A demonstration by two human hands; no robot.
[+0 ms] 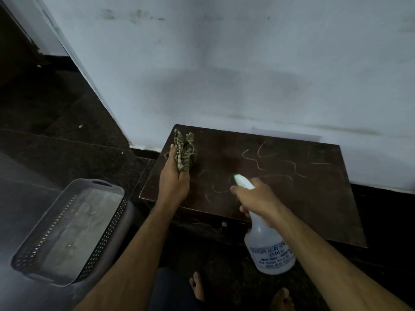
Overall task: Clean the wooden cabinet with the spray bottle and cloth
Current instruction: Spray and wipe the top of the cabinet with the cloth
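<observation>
Judging by its look, the wooden cabinet (292,194) is stiff and heavy enough to stay put under a firm wipe. It stands low against the wall (224,63) in front of me, and its dark top is scrawled with pale wavy marks (258,163). The spray bottle (268,250) is clear plastic, probably light and a little slick, so the neck under the trigger head is the sensible place to hold it. My right hand (256,197) has it there, fingers (235,189) curled round the neck and reaching toward the trigger. The nozzle points over the marks, and the body hangs in front of the cabinet's near edge. I cannot tell how full it is. The cloth (185,151) is soft and limp, best kept bunched in the palm so it does not trail. My left hand (174,182) grips it that way near the far left corner of the top, with the fingers closed on the lower folds and the rest flopping forward onto the wood. A grey perforated basket (67,232) sits to my left, over the dark floor (45,108).
</observation>
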